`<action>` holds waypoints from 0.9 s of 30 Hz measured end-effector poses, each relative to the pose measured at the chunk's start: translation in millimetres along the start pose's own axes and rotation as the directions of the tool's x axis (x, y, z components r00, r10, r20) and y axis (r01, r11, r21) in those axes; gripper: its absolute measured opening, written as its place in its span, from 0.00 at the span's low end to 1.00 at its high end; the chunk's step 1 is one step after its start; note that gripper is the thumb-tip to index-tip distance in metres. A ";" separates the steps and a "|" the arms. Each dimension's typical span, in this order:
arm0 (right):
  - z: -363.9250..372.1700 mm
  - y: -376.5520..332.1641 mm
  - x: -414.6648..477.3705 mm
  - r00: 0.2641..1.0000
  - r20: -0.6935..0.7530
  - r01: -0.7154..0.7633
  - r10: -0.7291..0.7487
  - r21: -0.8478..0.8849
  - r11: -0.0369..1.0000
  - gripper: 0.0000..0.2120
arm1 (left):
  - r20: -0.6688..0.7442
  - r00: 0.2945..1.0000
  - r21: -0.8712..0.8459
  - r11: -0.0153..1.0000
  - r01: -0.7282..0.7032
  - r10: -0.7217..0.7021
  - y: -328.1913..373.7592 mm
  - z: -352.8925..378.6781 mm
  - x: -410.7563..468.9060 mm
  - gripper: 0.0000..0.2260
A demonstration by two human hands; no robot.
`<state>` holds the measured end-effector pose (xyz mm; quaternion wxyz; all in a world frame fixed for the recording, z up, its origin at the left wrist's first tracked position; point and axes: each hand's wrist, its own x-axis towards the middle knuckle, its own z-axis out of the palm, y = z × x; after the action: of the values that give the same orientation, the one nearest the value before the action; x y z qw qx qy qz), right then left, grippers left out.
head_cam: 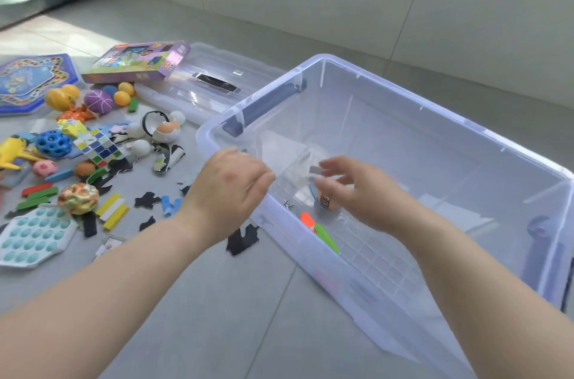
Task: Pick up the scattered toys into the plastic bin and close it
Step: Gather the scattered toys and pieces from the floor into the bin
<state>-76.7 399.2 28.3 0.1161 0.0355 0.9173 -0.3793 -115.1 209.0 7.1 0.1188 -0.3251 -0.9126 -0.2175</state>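
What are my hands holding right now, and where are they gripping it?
Both hands hold a small clear plastic case over the bin: left hand at its left edge, right hand pinching its right side. Contents unclear.

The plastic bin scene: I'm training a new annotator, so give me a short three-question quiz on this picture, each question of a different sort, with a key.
1. True or false: the lid is already on the plastic bin.
2. Multiple choice: where do most toys lie? A) inside the bin B) on the floor to the bin's left C) on the lid
3. Fill in: the left hand and right hand hold a small clear ____ over the bin.

Key:
1. False; it lies on the floor behind the toys, with a purple toy box resting partly on it.
2. B
3. box (a transparent container)
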 end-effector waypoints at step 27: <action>49.1 -62.4 24.2 0.999 0.001 -0.040 0.047 -0.508 0.861 0.28 | 0.587 0.538 0.361 0.791 0.495 -0.605 -58.3 104.9 -70.8 0.24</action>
<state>-100.6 319.8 31.8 0.1359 0.0217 0.9829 -0.1223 -106.8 179.9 -128.9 -0.2718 -0.0669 -0.9592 -0.0403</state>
